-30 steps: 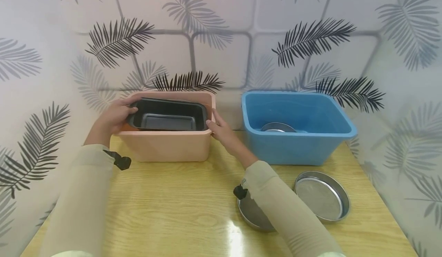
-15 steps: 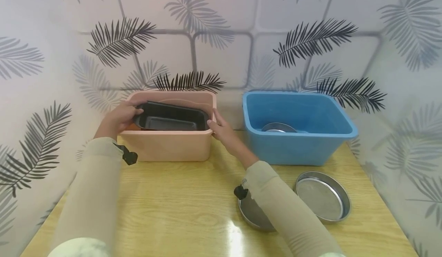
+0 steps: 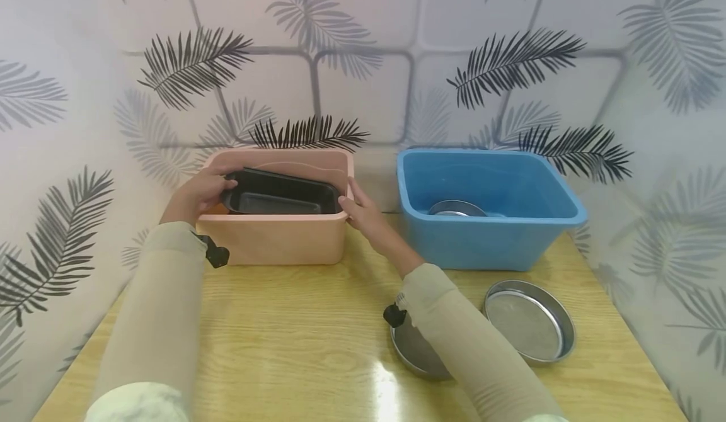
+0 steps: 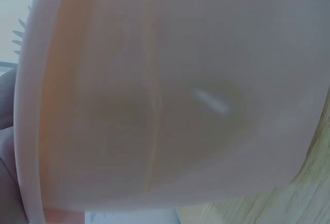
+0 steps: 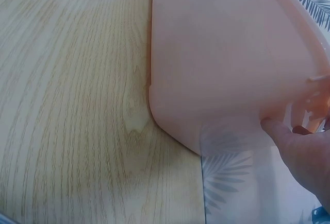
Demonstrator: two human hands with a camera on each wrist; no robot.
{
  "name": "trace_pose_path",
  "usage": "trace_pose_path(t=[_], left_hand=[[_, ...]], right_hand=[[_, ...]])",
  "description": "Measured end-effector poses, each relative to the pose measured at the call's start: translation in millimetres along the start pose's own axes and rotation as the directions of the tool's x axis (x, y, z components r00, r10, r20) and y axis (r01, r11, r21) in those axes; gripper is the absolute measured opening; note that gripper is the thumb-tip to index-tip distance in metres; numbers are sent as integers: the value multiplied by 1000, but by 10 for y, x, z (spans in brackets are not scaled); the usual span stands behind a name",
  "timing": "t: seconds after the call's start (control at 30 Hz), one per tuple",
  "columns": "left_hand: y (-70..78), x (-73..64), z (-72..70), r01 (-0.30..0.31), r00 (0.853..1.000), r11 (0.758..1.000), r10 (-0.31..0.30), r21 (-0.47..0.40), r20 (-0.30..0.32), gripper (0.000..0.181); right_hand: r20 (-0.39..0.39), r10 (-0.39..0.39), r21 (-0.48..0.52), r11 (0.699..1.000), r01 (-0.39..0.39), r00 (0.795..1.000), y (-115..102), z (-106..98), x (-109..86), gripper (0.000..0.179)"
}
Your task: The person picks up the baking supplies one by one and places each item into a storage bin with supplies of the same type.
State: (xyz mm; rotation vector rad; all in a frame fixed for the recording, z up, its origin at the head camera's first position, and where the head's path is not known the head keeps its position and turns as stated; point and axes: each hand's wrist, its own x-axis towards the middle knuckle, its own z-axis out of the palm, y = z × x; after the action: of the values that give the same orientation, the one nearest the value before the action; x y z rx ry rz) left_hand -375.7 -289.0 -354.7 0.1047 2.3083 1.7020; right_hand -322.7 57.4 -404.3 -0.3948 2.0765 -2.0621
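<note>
A dark rectangular loaf pan [image 3: 278,203] lies down inside the pink plastic bin [image 3: 278,239], its right end set lower than its left in the head view. My left hand [image 3: 195,194] reaches over the bin's left rim and pinches the pan's left end, thumb over its edge. At the opposite end, my right hand [image 3: 371,223] grips the bin's right rim near the front corner; the right wrist view shows this hand [image 5: 301,154] with its thumb against the bin's wall [image 5: 227,54]. In the left wrist view the bin's side [image 4: 206,147] hides the pan.
Right of the pink bin stands a blue bin [image 3: 471,245] with a round metal pan [image 3: 456,208] inside. Two more round pans rest on the wooden table [image 3: 283,334]: one at the right [image 3: 530,321], another [image 3: 416,353] partly under my right sleeve. A leaf-patterned wall rises behind.
The loaf pan has sunk deeper into the pink bin and turned slightly, its right end dropping. My left hand has moved right and a little down with it. My right hand keeps its place.
</note>
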Motion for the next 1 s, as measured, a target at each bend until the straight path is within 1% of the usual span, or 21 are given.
trace_pose_path(t=[0.2,0.33,0.43,0.53,0.63,0.7,0.73,0.83,0.9,0.97,1.0], left_hand=[[-3,-4,17,5,1000,999,-4,50,-15,52],[42,-12,29,3,997,989,9,151,-76,50],[72,-19,38,22,993,983,0,183,-120,51],[81,-26,55,48,989,986,-25,157,-146,51],[78,-33,58,54,988,992,-36,117,-149,54],[75,-31,60,50,990,995,-38,81,-136,56],[78,-32,62,50,992,997,-42,64,-119,57],[86,-9,100,23,997,999,-20,34,-79,57],[107,1,146,-5,998,1000,6,22,-55,56],[132,7,205,-45,998,999,46,23,-52,55],[149,2,238,-64,996,998,65,9,-54,54]], right_hand=[[9,2,-5,1000,-2,1000,-2,5,-16,70],[9,-11,-8,1000,11,1000,-18,5,-20,70],[17,-26,-5,1000,26,1000,-28,3,-15,69],[22,-27,-9,1000,27,999,-30,0,-17,69],[29,-28,-16,999,29,999,-29,-3,-24,69],[38,-32,-19,999,33,999,-24,-6,-28,70],[43,-35,-19,999,36,998,-22,-7,-29,70],[50,-41,-23,999,42,998,-17,-14,-31,71],[46,-38,-25,999,39,998,-20,-17,-32,71],[37,-33,-26,999,34,999,-22,-21,-34,70],[36,-32,-25,999,32,999,-25,-21,-37,70]])
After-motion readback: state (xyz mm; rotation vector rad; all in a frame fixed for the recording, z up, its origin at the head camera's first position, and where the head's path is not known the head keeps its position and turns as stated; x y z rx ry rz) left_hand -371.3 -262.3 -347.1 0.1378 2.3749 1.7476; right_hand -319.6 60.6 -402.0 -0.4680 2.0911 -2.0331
